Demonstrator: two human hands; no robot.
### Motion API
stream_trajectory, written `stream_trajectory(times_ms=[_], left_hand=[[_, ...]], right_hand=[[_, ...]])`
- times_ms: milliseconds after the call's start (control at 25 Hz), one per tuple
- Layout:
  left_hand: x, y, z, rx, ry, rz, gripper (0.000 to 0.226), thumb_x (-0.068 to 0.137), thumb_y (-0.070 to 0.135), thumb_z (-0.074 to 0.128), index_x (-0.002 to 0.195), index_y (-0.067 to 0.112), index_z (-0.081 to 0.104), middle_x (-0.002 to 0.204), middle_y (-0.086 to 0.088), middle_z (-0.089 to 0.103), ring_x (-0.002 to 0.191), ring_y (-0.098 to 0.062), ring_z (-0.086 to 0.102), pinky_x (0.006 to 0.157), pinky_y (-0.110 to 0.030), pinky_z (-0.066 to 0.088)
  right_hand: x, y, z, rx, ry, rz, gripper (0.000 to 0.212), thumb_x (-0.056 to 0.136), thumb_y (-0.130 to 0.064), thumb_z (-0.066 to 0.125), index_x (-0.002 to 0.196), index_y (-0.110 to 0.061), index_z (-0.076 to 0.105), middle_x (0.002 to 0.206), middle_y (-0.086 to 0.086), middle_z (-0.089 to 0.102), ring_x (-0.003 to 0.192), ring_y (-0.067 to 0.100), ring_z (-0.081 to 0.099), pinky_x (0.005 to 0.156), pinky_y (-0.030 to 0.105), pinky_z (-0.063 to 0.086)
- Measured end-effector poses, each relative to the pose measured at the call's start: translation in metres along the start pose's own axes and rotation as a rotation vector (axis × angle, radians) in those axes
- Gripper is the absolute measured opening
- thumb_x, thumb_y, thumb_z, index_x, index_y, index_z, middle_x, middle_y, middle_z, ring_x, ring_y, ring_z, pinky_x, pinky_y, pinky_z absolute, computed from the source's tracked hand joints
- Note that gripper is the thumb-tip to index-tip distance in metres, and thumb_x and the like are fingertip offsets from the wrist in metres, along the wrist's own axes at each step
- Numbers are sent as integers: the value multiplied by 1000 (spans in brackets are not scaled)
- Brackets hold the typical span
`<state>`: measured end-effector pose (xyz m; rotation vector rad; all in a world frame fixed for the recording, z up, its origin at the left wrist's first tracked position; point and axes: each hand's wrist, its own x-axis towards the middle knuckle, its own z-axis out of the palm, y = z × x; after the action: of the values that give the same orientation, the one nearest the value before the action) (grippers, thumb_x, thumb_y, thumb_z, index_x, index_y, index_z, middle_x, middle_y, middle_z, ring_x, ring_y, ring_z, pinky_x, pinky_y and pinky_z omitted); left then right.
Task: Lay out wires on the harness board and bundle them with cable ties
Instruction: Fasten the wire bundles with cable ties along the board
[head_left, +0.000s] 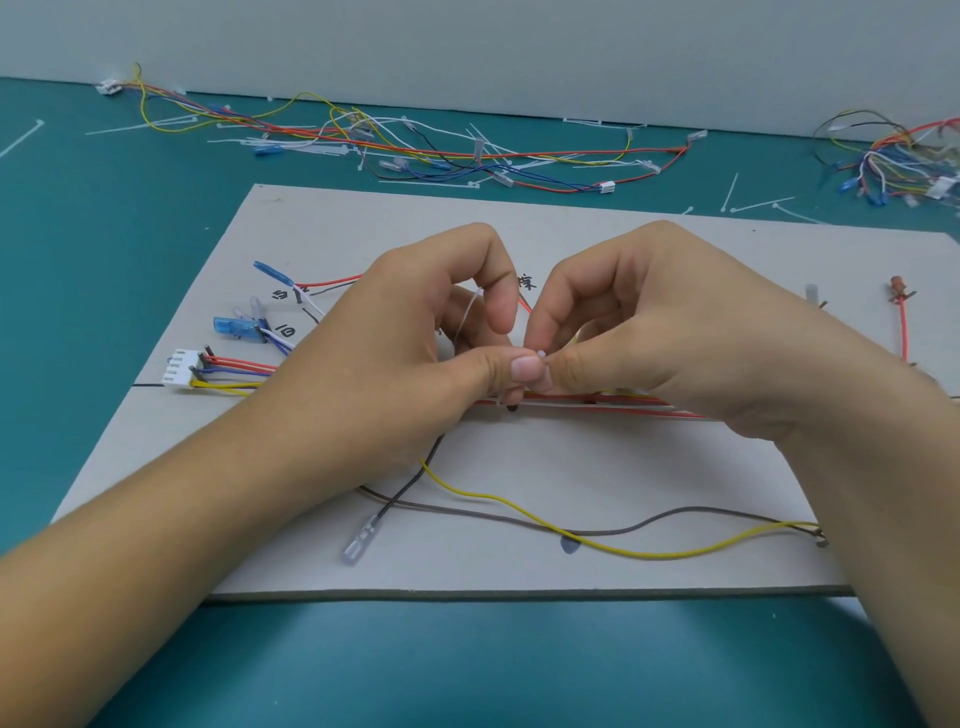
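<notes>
Wiring workshop bench: harness board (519, 545), green mat (78, 260), loose wires (415, 150).

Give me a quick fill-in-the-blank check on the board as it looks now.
1. The left hand and right hand together pinch a translucent ___ over the wire bundle.
2. The white connector lies near the ___ edge of the harness board.
3. Two long wires run to the board's right front corner: one is the brown wire, the other is ___.
Missing words: cable tie; left; yellow.
</notes>
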<state>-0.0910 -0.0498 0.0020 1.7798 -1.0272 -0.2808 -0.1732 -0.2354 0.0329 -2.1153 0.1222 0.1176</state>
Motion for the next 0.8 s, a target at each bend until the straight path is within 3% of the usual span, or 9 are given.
stream_trajectory(times_ms=[120, 320, 480, 640, 720, 800], left_hand=[[1, 0, 0, -14, 5, 12, 28, 82, 17, 77, 83, 27, 51, 74, -3, 72, 69, -15, 71, 58, -25, 55], [0, -1, 0, -14, 10, 7, 26, 82, 18, 77, 83, 23, 51, 73, -1, 72, 70, -16, 72, 60, -28, 57], [1, -2, 0, 10, 22, 23, 23, 82, 20, 77, 81, 22, 54, 73, -3, 70, 67, -15, 68, 59, -19, 50], [-2, -2, -3, 57, -14, 23, 15, 84, 26, 73, 84, 27, 58, 81, 3, 71, 76, -14, 66, 67, -28, 51], [-3, -3, -4, 87, -54, 30, 13, 84, 26, 71, 89, 27, 59, 85, 6, 69, 82, -16, 65, 74, -34, 50], [-3, -3, -5, 111, -67, 41, 12, 84, 24, 70, 89, 26, 60, 86, 6, 68, 84, -16, 63, 76, -32, 49]], right_hand=[[0, 1, 1, -35, 0, -22, 12, 74, -8, 85, 75, -17, 77, 57, -6, 67, 48, 5, 47, 49, 13, 37], [0, 3, -1, -33, -9, -25, 11, 75, -8, 85, 76, -17, 78, 50, -11, 60, 49, 8, 42, 47, 15, 34], [-2, 0, -7, -15, -104, 4, 6, 82, -16, 81, 87, -16, 79, 69, 8, 71, 64, 20, 48, 64, 32, 37], [-2, 1, -7, -35, -62, 15, 3, 88, -12, 78, 88, -14, 78, 63, 1, 66, 59, 14, 49, 60, 29, 37], [-2, 1, -7, -39, -59, 18, 4, 87, -11, 79, 86, -15, 78, 69, 9, 69, 61, 16, 51, 61, 29, 39], [-2, 0, -7, -46, -59, 17, 5, 85, -12, 81, 85, -16, 79, 75, 14, 71, 62, 16, 52, 62, 31, 41]])
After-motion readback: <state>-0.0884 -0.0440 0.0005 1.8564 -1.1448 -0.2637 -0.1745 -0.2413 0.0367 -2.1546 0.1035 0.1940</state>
